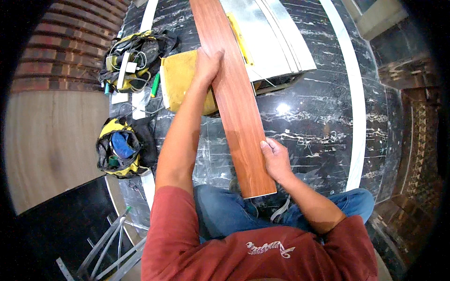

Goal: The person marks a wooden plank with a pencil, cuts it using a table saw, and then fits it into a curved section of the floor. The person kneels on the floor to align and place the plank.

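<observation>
A long reddish-brown wood-grain plank (239, 112) slants from the top of the view down to just above my lap. My left hand (209, 64) is closed on its left edge, partway up. Nearer to me, my right hand (276, 158) grips the right edge, its thumb at the edge and its other fingers partly hidden. Beside my left forearm, a worn yellow block-shaped item (180, 77) lies partly under the plank. Along the plank's far right side rests a narrow yellow tool (240, 40), on a silvery flat-topped piece (276, 40).
Two black-and-yellow tool bags (123, 161) stand on the left with cords and tools. A green slim tool (155, 85) lies nearby. White strips (354, 93) cross the dark marbled floor (309, 117). Metal legs (105, 243) show at lower left, below a wooden panel (56, 145).
</observation>
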{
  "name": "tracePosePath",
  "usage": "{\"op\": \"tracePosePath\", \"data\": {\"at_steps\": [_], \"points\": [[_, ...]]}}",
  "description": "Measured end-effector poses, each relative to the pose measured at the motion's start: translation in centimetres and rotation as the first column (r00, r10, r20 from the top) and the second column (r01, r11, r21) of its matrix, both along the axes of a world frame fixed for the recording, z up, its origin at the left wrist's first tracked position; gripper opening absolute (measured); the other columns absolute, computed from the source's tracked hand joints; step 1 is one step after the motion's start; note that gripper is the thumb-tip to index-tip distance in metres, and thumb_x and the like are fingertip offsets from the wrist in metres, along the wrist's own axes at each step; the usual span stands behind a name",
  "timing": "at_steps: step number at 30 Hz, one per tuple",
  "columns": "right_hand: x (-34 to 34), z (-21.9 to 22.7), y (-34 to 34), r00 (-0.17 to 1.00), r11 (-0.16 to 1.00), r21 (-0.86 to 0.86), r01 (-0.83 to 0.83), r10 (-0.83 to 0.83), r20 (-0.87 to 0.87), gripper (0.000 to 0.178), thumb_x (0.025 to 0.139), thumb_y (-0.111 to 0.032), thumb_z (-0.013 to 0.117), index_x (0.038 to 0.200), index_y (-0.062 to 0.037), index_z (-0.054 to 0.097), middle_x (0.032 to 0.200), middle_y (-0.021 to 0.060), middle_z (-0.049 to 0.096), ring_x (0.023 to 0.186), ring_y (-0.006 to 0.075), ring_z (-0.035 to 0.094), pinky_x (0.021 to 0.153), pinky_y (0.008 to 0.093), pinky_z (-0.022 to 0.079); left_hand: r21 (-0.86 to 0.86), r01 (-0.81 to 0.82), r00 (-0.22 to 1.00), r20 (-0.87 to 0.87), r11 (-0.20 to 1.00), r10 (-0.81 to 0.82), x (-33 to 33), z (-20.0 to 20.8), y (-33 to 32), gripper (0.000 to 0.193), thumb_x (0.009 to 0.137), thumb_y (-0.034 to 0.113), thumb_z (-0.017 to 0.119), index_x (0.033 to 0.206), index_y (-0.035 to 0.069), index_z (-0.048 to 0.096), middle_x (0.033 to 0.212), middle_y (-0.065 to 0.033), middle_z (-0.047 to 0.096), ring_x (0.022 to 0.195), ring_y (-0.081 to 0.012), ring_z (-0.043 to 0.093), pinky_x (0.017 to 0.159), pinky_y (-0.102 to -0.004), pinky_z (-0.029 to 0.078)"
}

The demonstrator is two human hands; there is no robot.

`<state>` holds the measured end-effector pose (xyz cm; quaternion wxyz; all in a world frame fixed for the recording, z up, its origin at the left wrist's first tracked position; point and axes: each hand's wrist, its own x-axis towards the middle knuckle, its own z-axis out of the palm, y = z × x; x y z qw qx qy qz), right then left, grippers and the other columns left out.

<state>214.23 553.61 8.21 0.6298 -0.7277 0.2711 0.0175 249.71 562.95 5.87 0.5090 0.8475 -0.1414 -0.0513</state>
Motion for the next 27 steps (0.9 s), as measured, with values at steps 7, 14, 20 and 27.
{"op": "tracePosePath", "data": {"at_steps": [7,14,20,27], "points": [[-0.2,-0.7,0.7,0.998,0.996,0.073,0.046,-0.049,0.033,0.027,0.105,-0.02,0.058,0.113,0.0034,0.069,0.093,0.0121,0.072,0.087,0.0135,0.064,0.08,0.0325,0.052,0.065,-0.154,0.984,-0.081,0.986,0.159,4.9,0.5,-1.2,0.059,0.087,0.035,0.077,0.121,-0.013,0.065,0.115,-0.0266,0.073,0.105,-0.0347,0.072,0.09,-0.0429,0.055],[-1.4,-0.3,0.4,1.0,1.0,0.001,0.019,-0.019,0.014,0.026,0.104,-0.019,0.058,0.112,0.0035,0.069,0.091,0.0129,0.072,0.085,0.0144,0.066,0.078,0.0334,0.052,-0.045,-0.135,0.985,-0.116,0.99,0.129,3.4,-0.3,-1.1,0.055,0.089,0.032,0.077,0.118,-0.013,0.065,0.114,-0.0249,0.073,0.101,-0.0331,0.073,0.089,-0.0409,0.056],[-2.8,0.2,0.8,0.999,1.0,0.01,0.007,-0.007,-0.031,0.026,0.103,-0.019,0.057,0.112,0.0028,0.069,0.093,0.0156,0.072,0.085,0.0181,0.067,0.079,0.0353,0.053,-0.045,-0.018,0.998,-0.054,0.999,0.016,2.7,-0.6,0.1,0.057,0.09,0.032,0.077,0.122,-0.012,0.061,0.116,-0.0243,0.072,0.104,-0.0321,0.072,0.092,-0.0408,0.055],[-4.7,-0.1,0.7,0.999,1.0,0.006,-0.013,0.013,-0.05,0.026,0.104,-0.02,0.058,0.112,0.002,0.069,0.092,0.0142,0.072,0.085,0.0172,0.067,0.078,0.0345,0.052,-0.004,-0.088,0.994,-0.073,0.996,0.087,0.0,-0.1,-0.2,0.057,0.09,0.032,0.076,0.124,-0.011,0.06,0.116,-0.0254,0.072,0.106,-0.0334,0.071,0.092,-0.0412,0.055]]}}
